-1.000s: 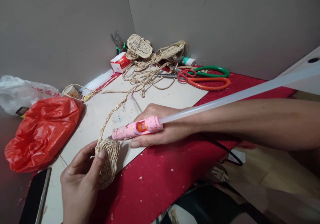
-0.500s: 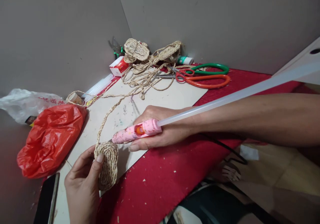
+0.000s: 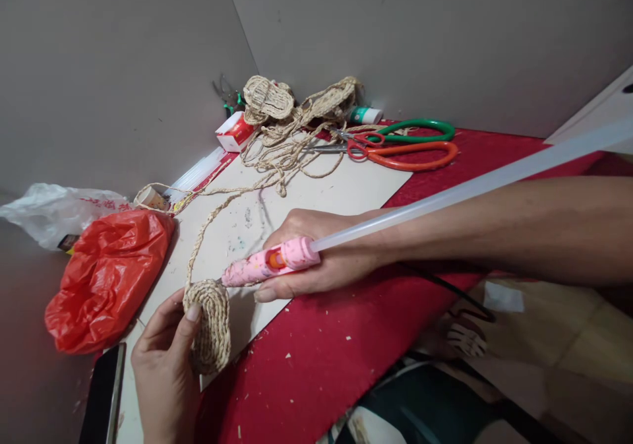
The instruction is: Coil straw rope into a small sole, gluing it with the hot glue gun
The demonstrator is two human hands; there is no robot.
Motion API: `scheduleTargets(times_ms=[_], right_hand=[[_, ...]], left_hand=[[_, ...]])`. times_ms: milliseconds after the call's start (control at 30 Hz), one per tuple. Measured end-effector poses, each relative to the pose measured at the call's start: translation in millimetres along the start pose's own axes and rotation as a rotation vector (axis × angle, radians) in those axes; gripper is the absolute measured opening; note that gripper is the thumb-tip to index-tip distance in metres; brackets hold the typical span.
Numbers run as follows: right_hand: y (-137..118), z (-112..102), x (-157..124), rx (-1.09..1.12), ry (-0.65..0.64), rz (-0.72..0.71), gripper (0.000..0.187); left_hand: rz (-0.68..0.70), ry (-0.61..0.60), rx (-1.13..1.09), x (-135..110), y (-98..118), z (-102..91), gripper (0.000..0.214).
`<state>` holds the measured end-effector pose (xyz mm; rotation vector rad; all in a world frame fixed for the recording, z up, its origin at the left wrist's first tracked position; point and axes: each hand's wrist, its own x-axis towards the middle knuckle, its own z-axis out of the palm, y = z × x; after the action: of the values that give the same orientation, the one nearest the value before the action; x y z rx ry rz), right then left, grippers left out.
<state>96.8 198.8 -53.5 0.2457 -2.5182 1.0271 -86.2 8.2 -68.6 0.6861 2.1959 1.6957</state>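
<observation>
My left hand (image 3: 171,358) pinches an oval coil of braided straw rope (image 3: 212,332) by its left edge, thumb on top. From the coil's upper left a loose braid (image 3: 202,236) runs up to a tangled heap of rope (image 3: 281,144). My right hand (image 3: 316,272) is wrapped round a pink glue gun (image 3: 271,261). The gun's nozzle is at the coil's top edge; whether it touches cannot be made out. A long translucent glue stick (image 3: 445,196) sticks out of the gun's back, above my right forearm.
Scissors with red handles (image 3: 364,146) and larger green and orange handles (image 3: 413,165) lie at the back right. Two finished-looking coils (image 3: 270,97) rest by a red and white box (image 3: 235,132). A red plastic bag (image 3: 109,279) and phone (image 3: 103,391) are left. White board (image 3: 341,193) covers red cloth (image 3: 306,378).
The coil and my left hand have shifted very slightly relative to the glue gun. The view has moved a little; the right hand keeps its grip.
</observation>
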Motion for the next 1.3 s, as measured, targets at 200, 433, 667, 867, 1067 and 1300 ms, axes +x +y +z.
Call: scheduleTargets(times_ms=[200, 433, 667, 867, 1067, 1300], right_hand=[[-2.2, -0.6, -0.6, 0.012, 0.011, -0.030, 0.032], [-2.6, -0.2, 0.2, -0.050, 0.025, -0.014, 0.027], [-0.2, 3.3, -0.9, -0.118, 0.041, -0.004, 0.032], [14.0, 9.8, -1.2, -0.303, -0.161, 0.061, 0.040], [25.2, 23.0, 7.1, -0.512, -0.287, 0.108, 0.028], [5.5, 6.3, 12.8, -0.563, -0.367, 0.061, 0.040]], left_hand=[[-0.047, -0.028, -0.067, 3.0, -2.8, -2.6, 0.036], [-0.064, -0.009, -0.113, 4.9, -4.6, -1.9, 0.042], [-0.041, 0.015, -0.113, 5.7, -3.4, -1.4, 0.042], [0.138, 0.105, -0.049, 5.7, 0.0, -8.5, 0.036], [0.320, 0.155, -0.004, -2.3, 4.1, -9.4, 0.035], [0.460, 0.178, 0.109, -6.8, 1.7, -15.4, 0.037]])
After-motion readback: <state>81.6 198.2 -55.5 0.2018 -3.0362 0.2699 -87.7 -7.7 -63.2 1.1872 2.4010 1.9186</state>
